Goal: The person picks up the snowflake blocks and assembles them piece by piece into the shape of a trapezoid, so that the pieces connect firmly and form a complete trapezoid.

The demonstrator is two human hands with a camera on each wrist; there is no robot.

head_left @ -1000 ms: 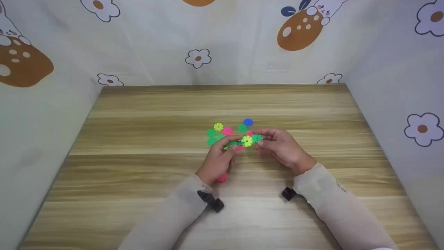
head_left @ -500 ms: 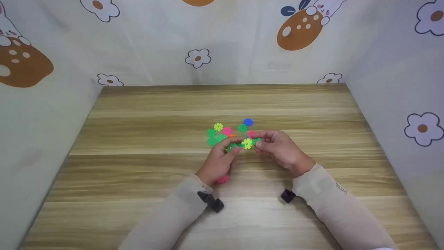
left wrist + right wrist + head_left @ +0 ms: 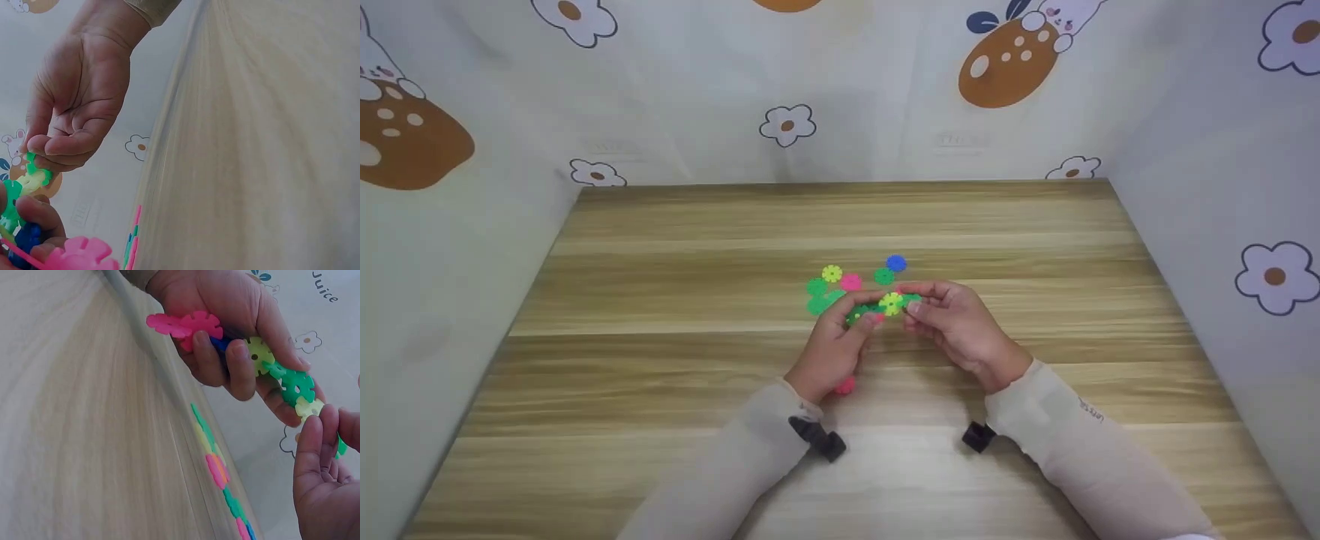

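You hold the chain (image 3: 297,387) of notched discs between your hands, raised over the surface (image 3: 697,262). Your left hand (image 3: 832,339) grips it with curled fingers, and pink discs (image 3: 201,325) stick out near that wrist. Your right hand (image 3: 969,331) pinches the green disc (image 3: 913,299) at the other end, next to a yellow disc (image 3: 891,304). Just beyond lie a blue disc (image 3: 896,263) and others. A flowered wall (image 3: 697,97) stands behind.

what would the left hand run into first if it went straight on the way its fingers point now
The left hand would most likely meet the yellow flower-shaped piece between the hands, with the right hand beyond it. Depth is unclear, so it might pass slightly behind the piece.
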